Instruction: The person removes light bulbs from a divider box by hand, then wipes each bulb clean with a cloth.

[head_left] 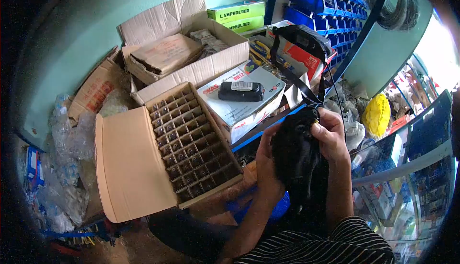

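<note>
Right of the divided carton [134,163], the left hand [267,161] cupped a black pouch [296,151] along its left side. Held up between both hands, it looked soft, creased and faintly shiny; the right hand [332,133] pinched its upper right edge.

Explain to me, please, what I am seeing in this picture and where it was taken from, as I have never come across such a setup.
There is no machine here: a person works bare-handed, and the single picture comes from a camera worn on their head, looking forward and down. The left hand and right hand hold a black item; exactly what it is, I cannot tell. Nearby stands an open carton divided into small compartments. Beside it, a black packet with a barcode label lies on a white box.
</note>
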Available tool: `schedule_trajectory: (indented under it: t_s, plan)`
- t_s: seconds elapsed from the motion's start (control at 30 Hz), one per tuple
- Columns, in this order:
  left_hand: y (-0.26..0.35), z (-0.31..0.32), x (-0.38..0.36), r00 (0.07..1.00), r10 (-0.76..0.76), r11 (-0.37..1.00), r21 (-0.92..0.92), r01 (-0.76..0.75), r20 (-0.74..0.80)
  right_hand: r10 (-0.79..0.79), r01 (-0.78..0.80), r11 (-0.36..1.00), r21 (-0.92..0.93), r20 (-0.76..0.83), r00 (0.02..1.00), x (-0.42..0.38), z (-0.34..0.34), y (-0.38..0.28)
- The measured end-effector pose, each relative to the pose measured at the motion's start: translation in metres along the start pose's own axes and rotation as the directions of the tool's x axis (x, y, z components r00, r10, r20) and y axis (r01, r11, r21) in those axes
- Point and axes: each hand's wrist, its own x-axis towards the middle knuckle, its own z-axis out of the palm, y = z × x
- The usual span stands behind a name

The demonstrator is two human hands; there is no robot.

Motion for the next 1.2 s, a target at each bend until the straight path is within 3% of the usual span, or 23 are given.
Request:
schedule_trajectory:
  t_s: [0.03,0.07,0.13,0.17,0.23,0.33,0.37,0.4,0.47,0.5,0.57,0.6,0.63,0.67,0.73,0.77,0.83,0.87,0.93,0.97,1.07,1.1,1.2]
  plan:
    - [-0.010,-0.010,0.008,0.999,0.014,0.998,0.066,-0.018,0.050,-0.007,0.008,0.999,-0.040,0.033,0.999,0.005,-0.001,-0.006]
    - [-0.011,-0.017,0.013,0.978,0.079,0.915,0.374,-0.149,0.195,-0.012,0.017,0.997,-0.075,0.066,0.998,0.012,0.007,-0.018]
    - [-0.007,-0.020,0.001,0.949,-0.083,0.812,0.573,-0.113,0.304,-0.016,0.005,0.997,0.079,0.145,0.989,0.015,0.021,-0.034]
    - [0.023,0.004,-0.020,0.928,-0.251,0.857,0.509,0.080,0.276,-0.045,0.023,0.993,0.120,0.187,0.981,0.018,0.020,-0.033]
    - [0.028,0.028,-0.015,0.870,-0.337,0.922,0.311,0.228,0.359,-0.088,0.043,0.990,0.137,0.337,0.937,0.036,0.010,-0.044]
    - [0.008,-0.003,0.020,0.772,-0.176,0.968,-0.037,0.249,0.610,-0.017,0.021,1.000,-0.001,0.501,0.865,0.059,0.005,-0.048]
    - [0.014,-0.014,0.031,0.700,-0.130,0.943,-0.130,0.306,0.703,-0.108,0.074,0.994,0.082,0.551,0.827,0.069,0.011,-0.045]
    - [0.024,-0.018,0.039,0.610,-0.062,0.906,-0.212,0.365,0.790,-0.007,-0.068,0.993,0.100,0.608,0.794,0.076,0.012,-0.053]
    - [0.058,0.002,0.019,0.895,-0.163,0.969,-0.103,0.224,0.415,0.161,-0.312,0.946,0.095,0.696,0.700,0.091,0.019,-0.068]
    - [0.061,0.010,0.019,0.957,-0.021,0.999,0.032,0.012,0.291,0.071,-0.289,0.941,0.175,0.732,0.677,0.098,0.026,-0.064]
    - [0.067,0.028,0.018,0.964,0.265,0.853,0.465,-0.239,0.008,-0.036,-0.115,0.983,0.140,0.771,0.636,0.115,0.036,-0.061]
    - [0.070,0.031,0.015,0.959,0.283,0.814,0.535,-0.228,-0.022,-0.111,0.006,0.990,0.138,0.773,0.625,0.120,0.040,-0.060]
    - [0.074,0.034,0.012,0.952,0.301,0.771,0.602,-0.210,-0.053,-0.092,-0.021,0.991,0.134,0.777,0.622,0.123,0.043,-0.058]
    - [0.077,0.038,0.009,0.944,0.318,0.725,0.664,-0.185,-0.084,-0.096,0.012,0.993,0.116,0.756,0.647,0.123,0.045,-0.059]
    - [0.073,0.025,0.004,0.954,0.299,0.869,0.404,-0.285,0.030,-0.093,0.075,0.996,0.057,0.706,0.702,0.119,0.046,-0.061]
    - [0.071,0.022,0.003,0.939,0.329,0.741,0.589,-0.323,0.100,-0.028,0.061,0.998,-0.020,0.719,0.694,0.119,0.043,-0.061]
    - [0.068,0.022,0.009,0.972,0.231,0.876,0.423,-0.231,0.053,-0.149,0.244,0.968,-0.067,0.626,0.765,0.114,0.039,-0.053]
    - [0.068,0.025,0.013,0.953,0.291,0.746,0.605,-0.278,0.079,-0.232,0.337,0.939,-0.072,0.591,0.773,0.115,0.036,-0.044]
    - [0.066,0.034,0.015,0.852,0.486,0.227,0.914,-0.336,0.193,-0.393,0.510,0.853,-0.113,0.504,0.769,0.116,0.032,-0.025]
    - [0.065,0.037,0.018,0.789,0.551,0.024,0.940,-0.342,0.273,-0.400,0.476,0.875,-0.091,0.421,0.814,0.115,0.037,-0.024]
    - [0.073,0.030,0.026,0.700,0.523,-0.275,0.874,-0.401,0.486,-0.372,0.402,0.907,-0.123,0.208,0.905,0.105,0.043,-0.020]
    - [0.069,0.028,0.037,0.661,0.541,-0.271,0.852,-0.448,0.520,-0.422,0.451,0.854,-0.260,0.163,0.892,0.106,0.039,-0.017]
    - [0.064,0.042,0.048,0.718,0.502,-0.061,0.848,-0.526,0.481,-0.430,0.416,0.891,-0.180,-0.048,0.901,0.108,0.031,-0.011]
